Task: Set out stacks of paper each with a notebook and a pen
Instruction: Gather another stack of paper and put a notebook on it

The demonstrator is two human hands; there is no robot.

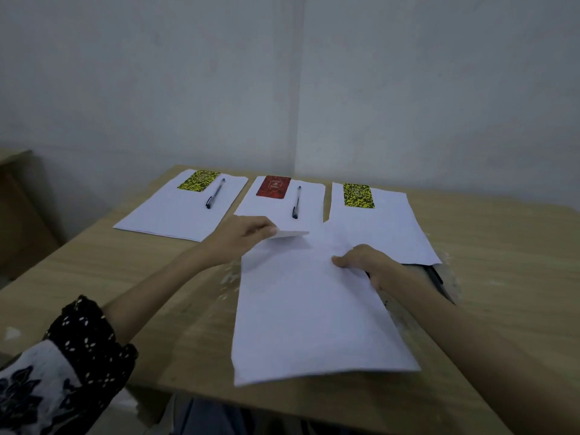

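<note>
Three white paper stacks lie in a row at the far side of the table. The left stack (175,211) carries a yellow-black notebook (198,181) and a blue pen (215,193). A red notebook (271,186) and a second pen (296,202) lie on the middle stack (309,202). The right stack (389,224) has only a yellow-black notebook (358,195). A nearer pile of white sheets (307,312) lies in front of me. My left hand (241,238) pinches the top sheet's far corner, which curls up. My right hand (367,265) grips the pile's right edge. A dark pen (439,282) lies partly hidden behind my right forearm.
The wooden table (502,277) has a whitish scuffed patch around the near pile. A grey wall stands close behind the table. A brown cabinet (18,208) is at the far left. Bare table surface shows at the right and at the near left.
</note>
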